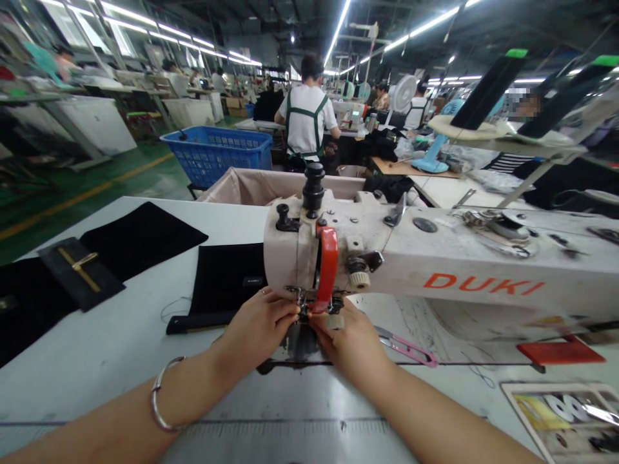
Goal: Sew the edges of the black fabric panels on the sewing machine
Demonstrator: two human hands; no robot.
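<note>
- here, the left hand (256,328) has thumb and fingertips drawn together by the small metal presser foot (303,312); the right hand (355,341) curls inward opposite; whether either pinches something, i cannot tell
- above them, a curved orange guard (327,267) on the off-white metal sewing machine (396,258)
- just left, a flat black fabric panel (225,277) on the white tabletop (120,354), partly behind the left hand
- just right, pink-handled metal snips (411,348)

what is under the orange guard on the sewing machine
Under the orange guard, the left hand and right hand nearly meet, with a dark plate showing below; anything they hold is covered.
</note>
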